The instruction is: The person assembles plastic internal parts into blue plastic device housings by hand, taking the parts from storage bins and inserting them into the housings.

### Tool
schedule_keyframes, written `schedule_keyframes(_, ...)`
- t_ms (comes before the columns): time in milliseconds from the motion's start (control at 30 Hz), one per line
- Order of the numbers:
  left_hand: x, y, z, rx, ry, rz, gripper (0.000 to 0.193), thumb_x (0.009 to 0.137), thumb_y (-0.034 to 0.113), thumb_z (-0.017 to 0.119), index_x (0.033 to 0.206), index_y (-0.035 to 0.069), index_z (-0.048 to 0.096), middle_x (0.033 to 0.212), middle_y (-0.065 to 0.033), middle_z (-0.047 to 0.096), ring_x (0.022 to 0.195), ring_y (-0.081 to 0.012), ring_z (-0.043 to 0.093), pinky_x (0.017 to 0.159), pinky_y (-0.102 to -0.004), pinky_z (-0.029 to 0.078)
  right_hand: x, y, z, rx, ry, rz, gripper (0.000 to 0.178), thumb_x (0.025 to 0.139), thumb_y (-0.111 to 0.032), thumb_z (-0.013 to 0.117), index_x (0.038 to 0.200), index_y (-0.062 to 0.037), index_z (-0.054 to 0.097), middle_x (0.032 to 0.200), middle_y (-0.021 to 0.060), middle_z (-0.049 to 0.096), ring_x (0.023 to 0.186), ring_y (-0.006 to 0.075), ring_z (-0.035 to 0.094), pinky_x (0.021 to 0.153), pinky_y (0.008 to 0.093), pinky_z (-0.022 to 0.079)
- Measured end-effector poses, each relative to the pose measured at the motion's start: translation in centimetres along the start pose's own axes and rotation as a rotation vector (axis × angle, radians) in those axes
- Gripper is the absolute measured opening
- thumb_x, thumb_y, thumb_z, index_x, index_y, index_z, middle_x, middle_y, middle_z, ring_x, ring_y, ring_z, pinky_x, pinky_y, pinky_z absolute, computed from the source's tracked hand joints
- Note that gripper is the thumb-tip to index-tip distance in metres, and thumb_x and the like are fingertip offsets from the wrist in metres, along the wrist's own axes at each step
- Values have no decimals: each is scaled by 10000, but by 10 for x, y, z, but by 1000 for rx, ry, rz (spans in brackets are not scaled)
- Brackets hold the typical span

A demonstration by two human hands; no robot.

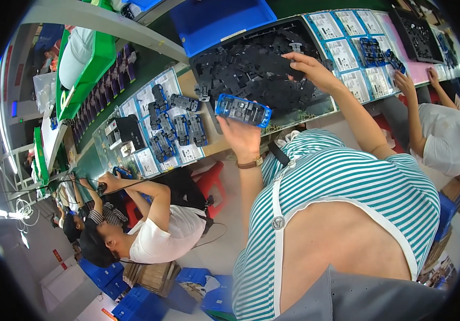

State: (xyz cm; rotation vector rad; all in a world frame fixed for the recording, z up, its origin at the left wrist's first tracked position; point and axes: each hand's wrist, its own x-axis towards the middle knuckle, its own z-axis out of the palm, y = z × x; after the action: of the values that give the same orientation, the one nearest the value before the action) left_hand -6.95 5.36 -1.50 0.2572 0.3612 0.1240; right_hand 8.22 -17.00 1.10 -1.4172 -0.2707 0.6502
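My left hand [242, 138] holds a blue toy car body [235, 111] from below, its dark inner side facing up. Beyond it lies a wide black tray [322, 52], heaped with black plastic car parts [262, 80]. Over the right part of that heap, my right hand [315, 73] has its thumb and fingers closed on a black plastic part [288, 68]. The part's outline blends into the dark pile behind it. To the left of the tray, several blue-and-black toy cars [166, 128] rest on printed sheets, apart from both hands.
A blue bin [222, 24] stands behind the tray. Printed sheets [342, 56] and more toy car pieces [372, 52] cover the bench to the right. Co-workers sit at the left [160, 235] and right [444, 134]. A green crate [107, 51] hangs at upper left.
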Motion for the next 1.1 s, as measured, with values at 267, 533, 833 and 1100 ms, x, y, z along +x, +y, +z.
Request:
schedule_keyframes(267,-8,8,10,-10,-31,24,605,908,584,414,1305,130,459,1236,-142,526,1157,-365,480,1012,-648,288,5,-11,36,-148,-47,-179,325,993,-237,457,1256,-64,538,939,39,621,825,78,578,736,234,472)
schedule_keyframes(533,-20,10,19,25,-1,95,628,911,591,400,1326,121,440,1258,-145,513,1154,-361,484,999,-651,296,0,-33,63,-85,-122,-341,330,959,-156,498,1267,-38,512,1182,92,573,1028,161,579,865,286,468)
schedule_keyframes(833,-34,-10,56,-39,-37,180,603,928,547,416,1369,138,370,1256,-139,512,1136,-360,505,934,-637,388,0,-79,52,-784,-110,-877,456,725,60,647,1157,-70,583,1319,158,470,1132,339,501,927,390,438)
schedule_keyframes(1100,-43,-40,75,-72,3,380,595,940,561,375,1362,142,379,1284,-108,499,1143,-334,494,955,-593,385,-16,-91,57,-738,-86,-855,373,739,-50,694,1103,-92,624,1212,108,551,1010,278,545,854,358,457)
